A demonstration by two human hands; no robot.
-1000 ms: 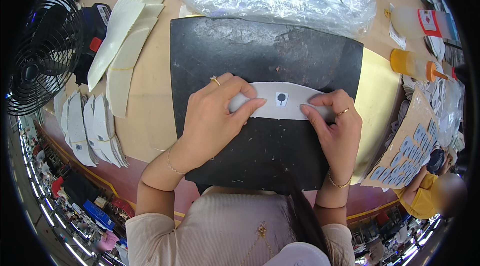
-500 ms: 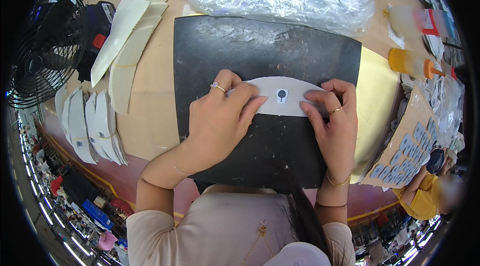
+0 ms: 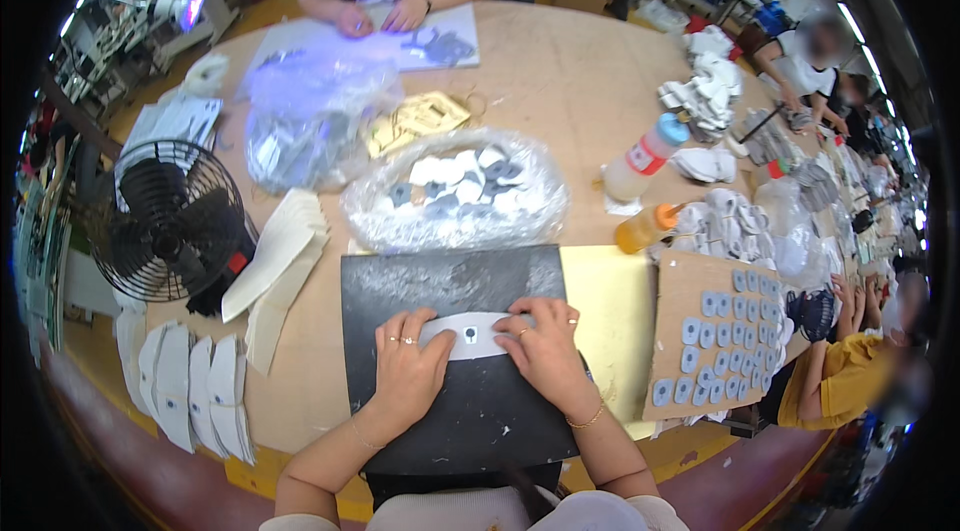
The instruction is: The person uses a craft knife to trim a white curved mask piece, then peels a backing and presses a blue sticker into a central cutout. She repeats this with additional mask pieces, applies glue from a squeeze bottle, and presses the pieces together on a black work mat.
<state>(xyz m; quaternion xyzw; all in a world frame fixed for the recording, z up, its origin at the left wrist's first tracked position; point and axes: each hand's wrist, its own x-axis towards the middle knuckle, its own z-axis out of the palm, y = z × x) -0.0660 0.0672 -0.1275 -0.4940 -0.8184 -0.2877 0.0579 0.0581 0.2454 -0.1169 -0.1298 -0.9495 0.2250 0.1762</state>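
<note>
The view has tilted up since the earlier frame. On the black mat [image 3: 465,421], the left hand [image 3: 408,363] and right hand [image 3: 548,351], both curled nearly closed, pinch opposite ends of a pale strip [image 3: 486,343]. Beyond the mat: a plastic bag [image 3: 470,233].

Head-worn fisheye faces down and forward over the hands [image 3: 410,355], seemingly near.

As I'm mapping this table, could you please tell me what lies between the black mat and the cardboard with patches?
The head view shows a yellow sheet between the black mat and the cardboard.
</note>
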